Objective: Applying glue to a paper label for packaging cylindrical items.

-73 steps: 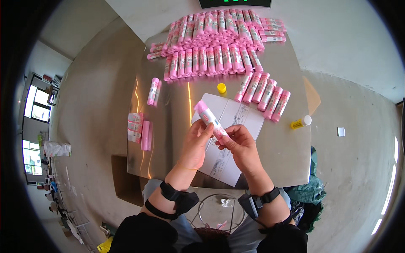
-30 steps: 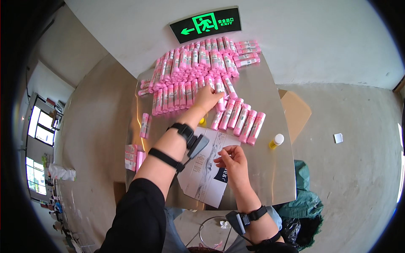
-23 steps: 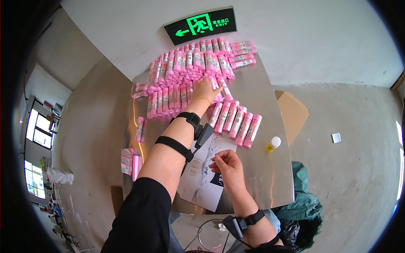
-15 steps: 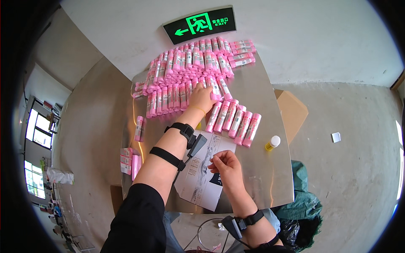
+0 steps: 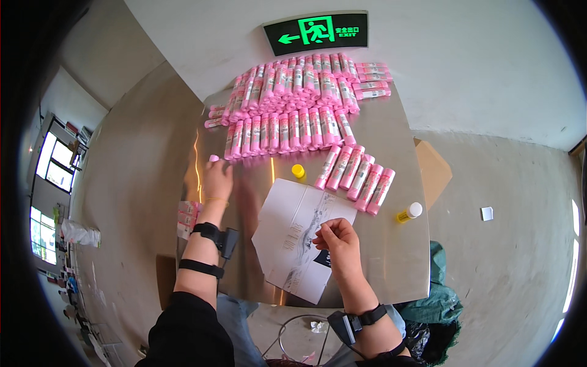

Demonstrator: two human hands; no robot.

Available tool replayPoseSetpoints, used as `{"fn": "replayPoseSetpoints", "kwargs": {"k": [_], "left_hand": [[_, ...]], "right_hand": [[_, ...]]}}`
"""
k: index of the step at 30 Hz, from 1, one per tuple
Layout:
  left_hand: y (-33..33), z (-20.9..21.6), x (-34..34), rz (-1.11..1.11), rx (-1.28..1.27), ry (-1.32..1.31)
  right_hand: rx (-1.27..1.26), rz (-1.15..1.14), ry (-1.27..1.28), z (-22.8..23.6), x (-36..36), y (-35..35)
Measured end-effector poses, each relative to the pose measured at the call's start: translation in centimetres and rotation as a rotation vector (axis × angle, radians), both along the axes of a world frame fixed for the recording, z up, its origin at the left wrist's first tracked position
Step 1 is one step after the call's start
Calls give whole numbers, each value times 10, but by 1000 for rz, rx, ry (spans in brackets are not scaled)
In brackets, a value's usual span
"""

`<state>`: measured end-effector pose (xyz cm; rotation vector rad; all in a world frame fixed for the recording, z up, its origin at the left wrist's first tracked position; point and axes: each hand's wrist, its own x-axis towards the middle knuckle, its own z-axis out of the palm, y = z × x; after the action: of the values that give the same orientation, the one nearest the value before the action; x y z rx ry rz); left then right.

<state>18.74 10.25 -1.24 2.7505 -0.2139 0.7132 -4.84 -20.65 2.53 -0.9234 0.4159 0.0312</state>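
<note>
My left hand (image 5: 218,181) is at the left of the metal table, its fingers closed around a loose pink roll (image 5: 213,158); only the roll's end shows. My right hand (image 5: 340,244) hovers over the right side of a white printed cardboard sheet (image 5: 284,220). Its thumb and index finger are pinched, and anything between them is too small to see. Several labelled pink rolls (image 5: 354,174) lie side by side beyond that hand. A longer row of pink rolls (image 5: 284,131) lies farther back, before a stacked pile of pink rolls (image 5: 293,85).
A yellow glue stick (image 5: 403,216) with a white cap lies near the right edge of the metal table (image 5: 391,263). A yellow cap (image 5: 298,172) stands behind the cardboard. Pink-and-white labels (image 5: 187,219) lie at the left edge. A green sack (image 5: 437,300) is below right.
My left hand has moved from the row of rolls to the loose roll at the left, uncovering the yellow cap. My right hand stays pinched over the cardboard. The view has shifted slightly.
</note>
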Motion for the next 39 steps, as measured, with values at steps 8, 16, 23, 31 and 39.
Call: {"fn": "replayPoseSetpoints", "kwargs": {"k": [8,16,23,31,39], "left_hand": [[19,-5,-3,327,145,443],[47,-13,2,356,71,403],[-45,30,-124,-338,-1589,969],[-112,33,-185,-537,-1556,1127],[-103,21,-178,-586,-1663,1162]], "right_hand": [[-112,17,64,-20,5,4],[-154,50,64,-23,9,17],[-183,92,87,-34,7,16],[268,225,-48,-16,-1,41],[393,275,-19,-18,-5,42]]}}
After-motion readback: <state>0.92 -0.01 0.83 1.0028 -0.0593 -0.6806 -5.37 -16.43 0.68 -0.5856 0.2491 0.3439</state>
